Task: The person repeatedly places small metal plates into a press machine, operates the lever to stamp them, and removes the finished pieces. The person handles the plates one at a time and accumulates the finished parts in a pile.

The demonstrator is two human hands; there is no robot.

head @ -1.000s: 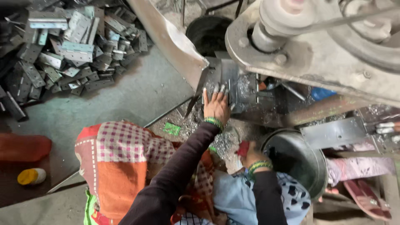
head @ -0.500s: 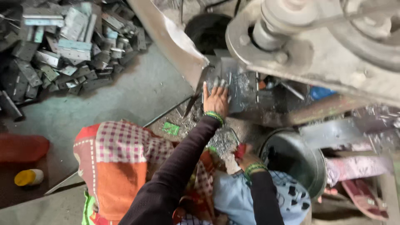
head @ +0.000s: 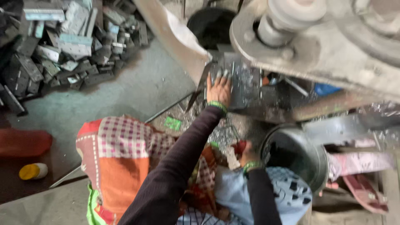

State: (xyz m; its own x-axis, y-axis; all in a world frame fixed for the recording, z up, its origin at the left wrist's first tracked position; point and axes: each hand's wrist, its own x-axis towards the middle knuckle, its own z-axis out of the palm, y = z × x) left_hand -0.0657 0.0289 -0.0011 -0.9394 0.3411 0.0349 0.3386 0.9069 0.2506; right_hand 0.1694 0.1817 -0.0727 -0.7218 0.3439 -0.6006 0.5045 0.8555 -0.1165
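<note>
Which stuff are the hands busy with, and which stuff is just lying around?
In use:
left hand flat on the metal sheet
right hand beside the dark round bucket

Lying about:
pile of metal pieces
yellow-capped bottle
pink sandal

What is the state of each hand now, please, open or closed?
Left hand: open, fingers spread flat on the metal plate under the machine.
Right hand: beside the round metal bucket; grip cannot be told.

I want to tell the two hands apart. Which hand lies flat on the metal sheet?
The left hand, stretched forward with fingers spread on the grey metal sheet. The right hand stays low beside the round metal bucket, off the sheet.
</note>
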